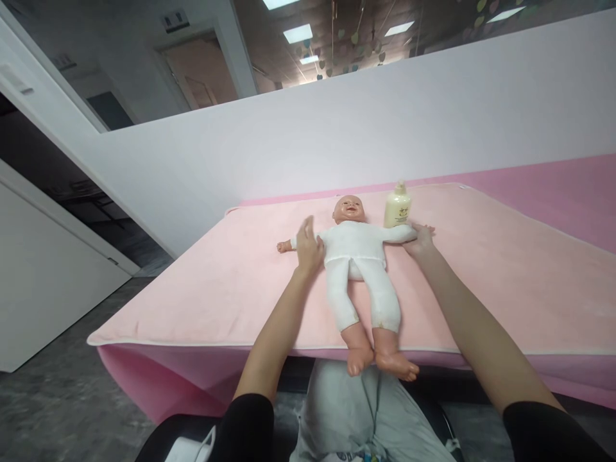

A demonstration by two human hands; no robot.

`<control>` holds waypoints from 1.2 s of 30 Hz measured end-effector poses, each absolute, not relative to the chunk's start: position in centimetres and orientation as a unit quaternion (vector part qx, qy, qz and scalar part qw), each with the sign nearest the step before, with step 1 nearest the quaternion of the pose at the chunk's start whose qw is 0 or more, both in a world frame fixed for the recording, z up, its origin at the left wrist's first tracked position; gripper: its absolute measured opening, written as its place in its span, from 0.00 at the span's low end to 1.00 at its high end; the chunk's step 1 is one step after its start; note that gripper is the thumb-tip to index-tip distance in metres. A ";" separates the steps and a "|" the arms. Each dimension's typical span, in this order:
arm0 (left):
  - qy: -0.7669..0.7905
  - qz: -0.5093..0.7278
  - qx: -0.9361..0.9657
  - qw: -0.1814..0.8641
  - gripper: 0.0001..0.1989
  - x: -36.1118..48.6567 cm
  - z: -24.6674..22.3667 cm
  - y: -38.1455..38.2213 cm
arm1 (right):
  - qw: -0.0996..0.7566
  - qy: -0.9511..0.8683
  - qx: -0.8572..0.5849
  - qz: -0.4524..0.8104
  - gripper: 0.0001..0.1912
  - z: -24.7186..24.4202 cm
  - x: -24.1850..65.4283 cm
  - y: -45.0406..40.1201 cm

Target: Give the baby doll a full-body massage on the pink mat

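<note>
A baby doll (355, 242) with a white cloth body lies face up on the pink mat (216, 282), its feet over the front edge. My left hand (308, 245) is beside the doll's chest, over its arm on the left, fingers apart and pointing up. At the end of the doll's other arm, my right hand (420, 242) has its fingers around or under the doll's wrist; part of the grip is hidden. A pale yellow pump bottle (397, 206) stands upright just behind that arm.
A white wall (385, 128) with a window above rises behind the table. Pink cloth (158, 378) hangs over the front edge. My legs (356, 410) are under the table edge, and a white device (185, 450) lies at the lower left.
</note>
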State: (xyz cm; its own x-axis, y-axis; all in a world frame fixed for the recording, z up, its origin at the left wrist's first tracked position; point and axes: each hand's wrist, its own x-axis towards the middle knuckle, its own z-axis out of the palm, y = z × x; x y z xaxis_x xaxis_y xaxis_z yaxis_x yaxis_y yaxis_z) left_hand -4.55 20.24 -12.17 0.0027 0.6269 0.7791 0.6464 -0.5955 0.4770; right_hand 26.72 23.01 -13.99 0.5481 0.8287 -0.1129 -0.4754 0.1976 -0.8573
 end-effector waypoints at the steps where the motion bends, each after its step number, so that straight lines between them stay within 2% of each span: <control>1: -0.426 -0.501 -0.753 0.010 0.27 -4.0 -12.4 20.2 | 0.740 -0.150 -0.465 0.462 0.12 -13.8 26.6 22.9; 4: -0.395 -0.415 -0.820 0.017 0.24 -3.4 -12.9 20.2 | 0.735 -0.076 -0.459 0.493 0.14 -13.0 26.2 22.3; 11: -0.425 -0.380 -0.822 -0.010 0.24 -4.4 -13.1 20.6 | 0.756 -0.004 -0.424 0.499 0.12 -12.2 25.6 21.6; 18: -0.419 -0.374 -0.827 -0.028 0.19 -4.2 -13.1 20.6 | 0.760 -0.008 -0.417 0.498 0.13 -12.2 25.6 21.7; 36: -0.439 -0.371 -0.816 -0.062 0.21 -4.1 -13.1 20.7 | 0.759 -0.026 -0.418 0.498 0.10 -12.0 25.3 21.4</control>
